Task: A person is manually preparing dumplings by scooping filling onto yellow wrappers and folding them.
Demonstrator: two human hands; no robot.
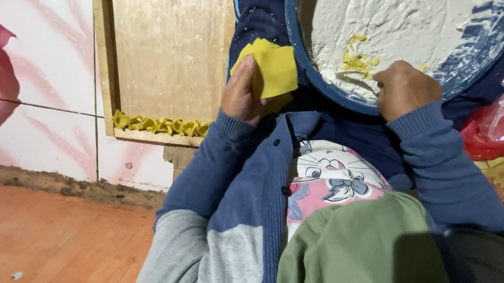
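While left fingers [246, 72] pinch the yellow wrapper [274, 70], right fingers [385, 76] curl closed at the filling [396, 16].

The left hand [242, 94] is holding a yellow wrapper [274, 69], while the right hand [405, 88] is touching the white filling [402, 16] in the blue basin [318, 85] beside a wooden board [168, 53].

sleeves [440, 165]: blue knit, ribbed cuffs | cardigan: dark buttons | shirt: pink cartoon print

Both arms reach forward in blue sleeves. The left hand [242, 94] is raised, fingers pinched shut (thumb on top). The right hand [405, 89] is curled closed, knuckles up.
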